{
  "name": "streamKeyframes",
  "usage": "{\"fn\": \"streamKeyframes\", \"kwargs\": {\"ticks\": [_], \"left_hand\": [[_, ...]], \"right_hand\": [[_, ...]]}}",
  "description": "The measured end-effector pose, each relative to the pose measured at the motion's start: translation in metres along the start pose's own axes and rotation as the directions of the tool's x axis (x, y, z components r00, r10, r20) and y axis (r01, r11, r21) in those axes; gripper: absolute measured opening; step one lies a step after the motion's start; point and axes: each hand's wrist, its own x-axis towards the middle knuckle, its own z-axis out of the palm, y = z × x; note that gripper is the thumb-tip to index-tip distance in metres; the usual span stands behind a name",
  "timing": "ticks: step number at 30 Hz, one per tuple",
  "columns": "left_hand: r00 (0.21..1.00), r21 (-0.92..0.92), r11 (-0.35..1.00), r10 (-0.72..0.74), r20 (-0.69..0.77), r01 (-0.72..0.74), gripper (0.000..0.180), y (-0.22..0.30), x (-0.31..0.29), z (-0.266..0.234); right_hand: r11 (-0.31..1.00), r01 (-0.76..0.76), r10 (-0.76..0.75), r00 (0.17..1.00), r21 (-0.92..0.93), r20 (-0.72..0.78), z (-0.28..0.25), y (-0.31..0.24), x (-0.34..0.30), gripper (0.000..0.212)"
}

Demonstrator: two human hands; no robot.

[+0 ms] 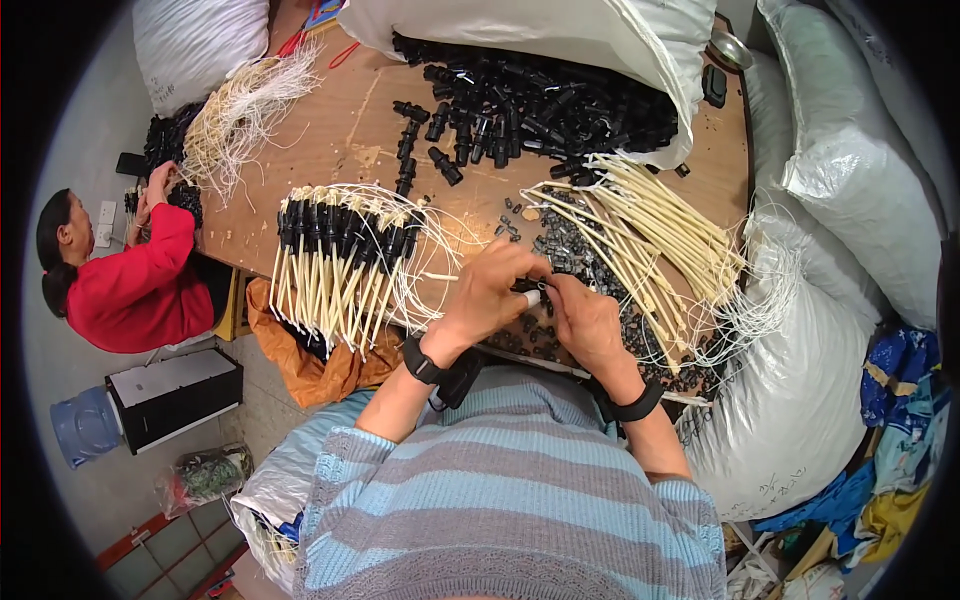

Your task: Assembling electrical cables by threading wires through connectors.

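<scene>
Work at a wooden table (345, 115), seen from above. The tabletop spans the upper middle of the view, with bulging white sacks (850, 170) stacked along its right side. At its far edge, an open white sack (540, 22) lies on its side, a heap of black fittings (545, 110) in and before its mouth. At the left, a co-worker in a red top (140, 275) reaches toward dark pieces at the table's corner.

On the near part of the table lie two bundles of cream rods: the left bundle (335, 265) bears black fittings near its far ends, while the right bundle (665, 235) slants toward the near edge, loose white cords (770, 300) trailing beside it. Between the bundles, over the near edge, are the wearer's left hand (493, 295) and right hand (590, 325), a dark band at each wrist. Small dark and clear parts (575, 258) are scattered beyond and beneath them.

The left fingertips are clamped on a small dark piece (523, 285), a white wrap (533, 297) showing on one digit. The right thumb and forefinger pinch its right end. The piece's full shape is hidden by the fingers.
</scene>
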Motion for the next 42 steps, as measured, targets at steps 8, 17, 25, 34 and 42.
{"fn": "streamKeyframes", "kwargs": {"ticks": [8, 17, 25, 34, 42], "left_hand": [[0.990, -0.119, 0.987, 0.097, -0.101, -0.109, 0.017, -0.010, -0.008, 0.002], [0.922, 0.101, 0.960, -0.217, -0.320, 0.261, 0.022, -0.045, 0.011, 0.007], [0.965, 0.114, 0.978, -0.150, -0.215, 0.177, 0.027, -0.046, 0.021, 0.007], [0.976, 0.375, 0.922, 0.164, -0.144, -0.099, 0.051, 0.008, 0.011, 0.028], [0.937, -0.155, 0.953, -0.287, -0.199, 0.259, 0.018, -0.011, 0.004, 0.040]], "right_hand": [[0.979, -0.022, 0.028, 0.999, 0.203, -0.025, -0.002, -0.003, 0.001, 0.009], [0.848, -0.397, 0.404, 0.913, 0.352, 0.056, -0.001, 0.007, -0.005, 0.015], [0.736, -0.530, 0.567, 0.823, 0.422, 0.045, 0.001, 0.022, -0.006, 0.016], [0.502, -0.492, 0.532, 0.824, 0.711, 0.195, 0.013, 0.021, 0.004, 0.012], [0.810, -0.354, 0.399, 0.917, 0.468, 0.002, 0.007, 0.009, -0.001, 0.012]]}}
